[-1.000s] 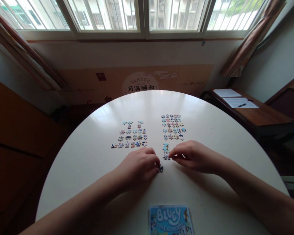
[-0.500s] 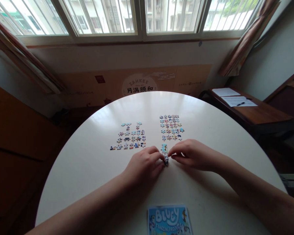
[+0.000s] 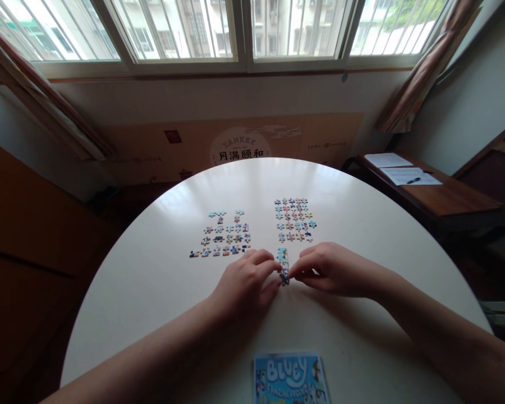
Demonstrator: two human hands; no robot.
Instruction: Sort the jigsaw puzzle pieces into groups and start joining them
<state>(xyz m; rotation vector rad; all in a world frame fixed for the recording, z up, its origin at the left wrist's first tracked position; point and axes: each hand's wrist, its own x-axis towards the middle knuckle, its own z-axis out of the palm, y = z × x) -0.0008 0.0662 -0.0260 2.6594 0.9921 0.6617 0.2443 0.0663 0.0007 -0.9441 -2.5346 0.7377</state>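
A narrow upright strip of joined jigsaw puzzle pieces (image 3: 283, 257) lies flat on the white table, its near end darker and patterned. My left hand (image 3: 250, 278) is curled against the strip's left side, with fingertips on its edge and the thumb lower down. From the other side, my right hand (image 3: 324, 268) has its thumb and index finger pinched at the lower right edge of the strip. The fingertips hide small parts of these pieces. Beyond the hands lie loose puzzle pieces in rows, one group at left (image 3: 217, 239) and a denser group at right (image 3: 294, 216).
A blue "Bluey" picture card (image 3: 290, 377) lies at the near edge of the round white table (image 3: 160, 292). At right, a wooden side table (image 3: 454, 196) holds papers (image 3: 404, 168) and a pen. Behind stand a printed board (image 3: 320, 134) and a window.
My left fingertips have drawn slightly left off the strip's near end, uncovering more of it. My right fingertips have moved slightly down to its lower right edge.
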